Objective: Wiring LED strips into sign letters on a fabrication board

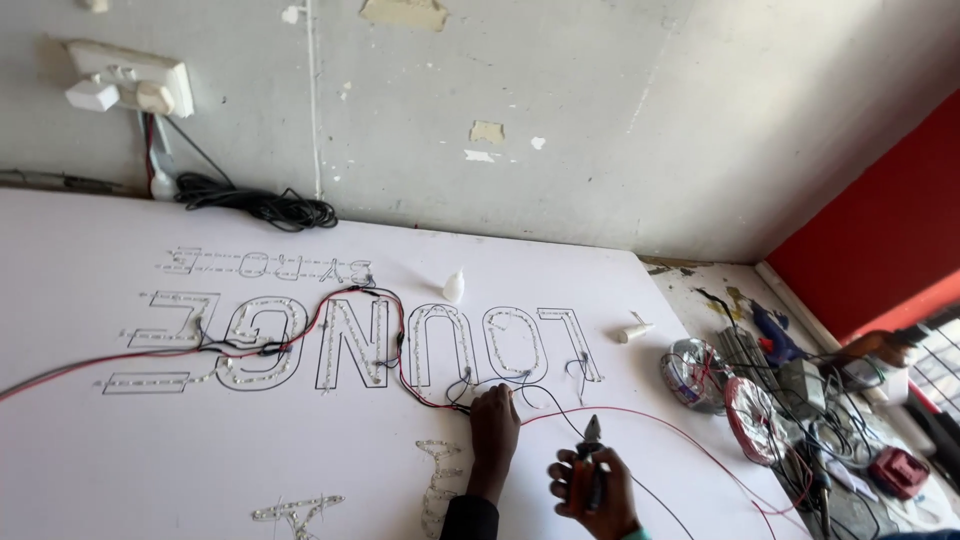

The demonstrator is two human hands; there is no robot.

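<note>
Pliers (pixel 592 432) — one, hands (pixel 494 415) — two, wire spools (pixel 755 420) — two

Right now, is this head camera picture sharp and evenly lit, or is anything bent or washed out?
Head view: wide-angle bend tilts the wall and white board; soft even daylight, faint shadows; left hand and right hand with pliers fairly sharp; right-edge clutter is softer.

A white sign board (pixel 120 470) carries outlined letters, red and black wires (pixel 330 305), and seemingly a glue bottle (pixel 454 287).
</note>
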